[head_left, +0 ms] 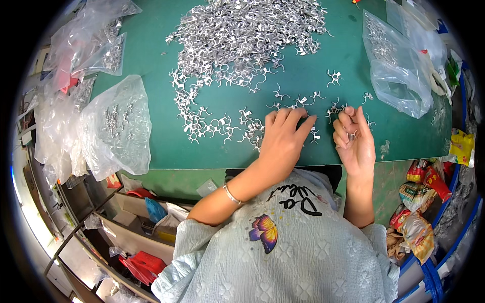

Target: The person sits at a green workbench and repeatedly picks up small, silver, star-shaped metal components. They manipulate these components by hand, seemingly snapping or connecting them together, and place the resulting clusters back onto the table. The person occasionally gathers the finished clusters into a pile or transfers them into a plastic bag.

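Small silvery metal clips (pixel 252 35), with curved arms, lie heaped on the green table (pixel 156 30). A looser trail of metal clips (pixel 209 126) runs from the heap toward the near edge. Above some of these, my left hand (pixel 285 139) is lowered with bent fingers and thumb drawn together. Its fingertips are at the clips, and what lies between them is hidden. To its right, my right hand (pixel 357 144) is raised with its palm turned inward and its fingers curled. A bit of silvery metal shows within the curled fingers, apparently a clip.
Clear plastic bags holding clips lie at the table's left (pixel 118 123) and right (pixel 396 65). A lone clip (pixel 334 77) rests beyond my right hand. Below left stands a shelf (pixel 136 227) with boxes; colourful packets (pixel 417 194) sit at the lower right.
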Tool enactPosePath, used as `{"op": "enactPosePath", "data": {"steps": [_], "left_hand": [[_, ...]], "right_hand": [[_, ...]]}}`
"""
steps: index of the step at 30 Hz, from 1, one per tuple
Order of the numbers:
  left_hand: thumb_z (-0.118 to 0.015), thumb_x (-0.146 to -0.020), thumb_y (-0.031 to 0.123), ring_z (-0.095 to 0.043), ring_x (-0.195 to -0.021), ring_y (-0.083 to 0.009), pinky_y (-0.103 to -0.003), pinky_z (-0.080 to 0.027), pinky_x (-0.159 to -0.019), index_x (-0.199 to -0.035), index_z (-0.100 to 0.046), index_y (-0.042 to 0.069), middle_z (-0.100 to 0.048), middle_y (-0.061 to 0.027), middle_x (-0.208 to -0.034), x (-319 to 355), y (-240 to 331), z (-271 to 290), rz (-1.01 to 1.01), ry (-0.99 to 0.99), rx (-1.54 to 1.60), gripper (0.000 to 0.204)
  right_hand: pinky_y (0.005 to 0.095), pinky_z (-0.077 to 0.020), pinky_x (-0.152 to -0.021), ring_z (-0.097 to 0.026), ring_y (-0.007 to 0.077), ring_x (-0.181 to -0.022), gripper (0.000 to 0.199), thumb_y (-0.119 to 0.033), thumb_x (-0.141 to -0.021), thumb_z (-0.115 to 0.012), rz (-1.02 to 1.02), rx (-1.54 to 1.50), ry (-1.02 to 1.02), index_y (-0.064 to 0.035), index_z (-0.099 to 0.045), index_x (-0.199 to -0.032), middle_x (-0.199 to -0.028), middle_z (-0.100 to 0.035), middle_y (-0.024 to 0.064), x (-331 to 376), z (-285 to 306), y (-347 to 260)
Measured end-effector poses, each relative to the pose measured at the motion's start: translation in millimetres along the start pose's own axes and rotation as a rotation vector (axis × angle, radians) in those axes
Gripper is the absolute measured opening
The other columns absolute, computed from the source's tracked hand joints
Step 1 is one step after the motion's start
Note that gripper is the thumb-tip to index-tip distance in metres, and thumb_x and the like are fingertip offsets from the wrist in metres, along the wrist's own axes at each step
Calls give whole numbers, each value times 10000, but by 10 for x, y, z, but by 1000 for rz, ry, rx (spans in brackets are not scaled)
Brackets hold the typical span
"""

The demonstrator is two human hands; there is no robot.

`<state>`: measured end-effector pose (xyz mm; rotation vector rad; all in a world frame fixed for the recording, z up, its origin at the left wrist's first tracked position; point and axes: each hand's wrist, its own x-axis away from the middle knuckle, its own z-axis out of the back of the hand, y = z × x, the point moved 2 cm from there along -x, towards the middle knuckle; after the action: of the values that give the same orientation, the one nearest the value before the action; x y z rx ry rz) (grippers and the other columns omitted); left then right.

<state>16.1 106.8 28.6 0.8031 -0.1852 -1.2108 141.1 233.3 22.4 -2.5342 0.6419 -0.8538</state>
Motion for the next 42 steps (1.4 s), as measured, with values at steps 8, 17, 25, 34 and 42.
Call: {"op": "enactPosePath", "data": {"steps": [8, 17, 25, 34, 42], "left_hand": [[-723, -732, 56, -518, -952, -251, -384, -363, -794, -953, -634, 54, -538, -68, -995, -119, -47, -73, 68, -51, -11, 238], [-592, -865, 5, -600, -1030, -232, -361, -470, -884, -1065, -609, 1, -609, -119, -1149, -63, 49, 97, 703, -142, 932, 200], [-381, -999, 269, -633, -948, -218, -361, -527, -835, -1062, -577, 38, -628, -113, -1034, 320, 224, 8, 1357, -305, 1902, 309], [-516, -986, 223, -557, -558, -106, -241, -448, -502, -884, -653, -3, -602, -42, -683, 452, 136, 9, 1070, -529, 1566, 283], [-647, -852, 80, -587, -622, -278, -358, -474, -562, -1039, -644, 58, -594, -114, -840, 86, 123, 85, 318, -129, 167, 188]], "right_hand": [[262, -384, -604, -464, 156, -727, 236, -230, -984, -503, -93, -211, 8, -11, -581, -1024, -821, -537, 44, 18, 66, 15], [289, -396, -672, -476, 172, -765, 216, -204, -976, -496, -29, -231, -65, 1, -562, -996, -844, -520, 55, 40, -20, 76], [325, -453, -743, -569, 200, -810, 144, -69, -841, -648, 361, 1050, -460, -5, -630, -969, -913, -602, 82, 375, -455, 180], [339, -473, -759, -615, 250, -860, 194, 32, -718, -717, 576, 1304, -177, 4, -677, -906, -897, -668, 98, 358, -260, -80], [394, -428, -800, -520, 313, -906, 382, -83, -705, -761, 697, 1816, -124, -24, -609, -1051, -1016, -551, 115, 269, -43, 236]]}}
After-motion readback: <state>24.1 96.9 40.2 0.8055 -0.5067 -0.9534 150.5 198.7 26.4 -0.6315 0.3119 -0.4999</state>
